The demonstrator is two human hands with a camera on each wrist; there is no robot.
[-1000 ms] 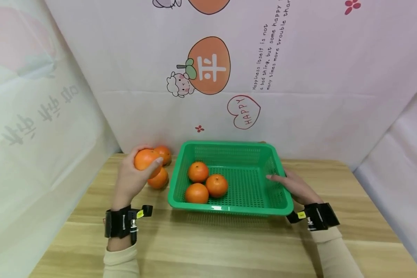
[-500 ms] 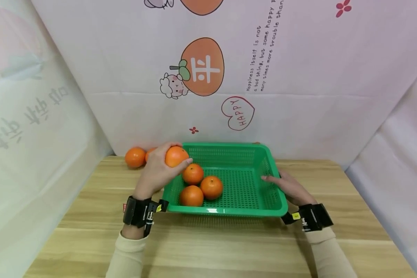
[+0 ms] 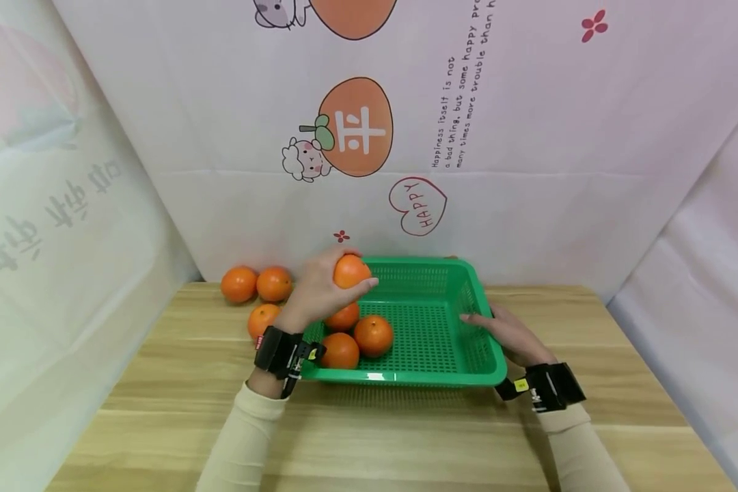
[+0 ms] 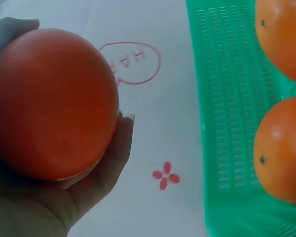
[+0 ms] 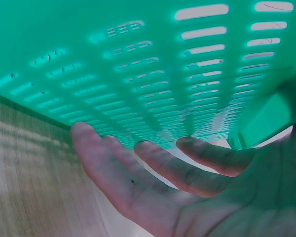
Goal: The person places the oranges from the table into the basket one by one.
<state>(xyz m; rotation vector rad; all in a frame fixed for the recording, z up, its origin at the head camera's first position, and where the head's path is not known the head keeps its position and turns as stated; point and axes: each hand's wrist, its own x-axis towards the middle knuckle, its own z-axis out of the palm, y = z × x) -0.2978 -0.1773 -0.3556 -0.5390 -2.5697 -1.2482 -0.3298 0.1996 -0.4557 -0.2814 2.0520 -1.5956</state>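
My left hand (image 3: pixel 320 285) grips an orange (image 3: pixel 352 271) above the left side of the green plastic basket (image 3: pixel 406 377). In the left wrist view this held orange (image 4: pixel 54 103) fills the palm, with fingers curled around it. Three oranges lie in the basket's left part: one at the front (image 3: pixel 341 352), one toward the middle (image 3: pixel 374 335), and one (image 3: pixel 342 318) partly hidden by my left hand. My right hand (image 3: pixel 519 336) holds the basket's right rim, thumb inside. Its fingers (image 5: pixel 158 158) lie along the outer slotted wall in the right wrist view.
Left of the basket, three more oranges rest on the wooden table (image 3: pixel 160 383): two at the back (image 3: pixel 239 284) and one nearer (image 3: pixel 263 321), partly behind my left wrist. A printed white cloth (image 3: pixel 252 212) hangs behind the table, with more cloth at both sides.
My left hand has carried its orange rightward, from beside the basket to over its left side. Oranges on the table behind that hand have come into view. The right hand keeps its hold.
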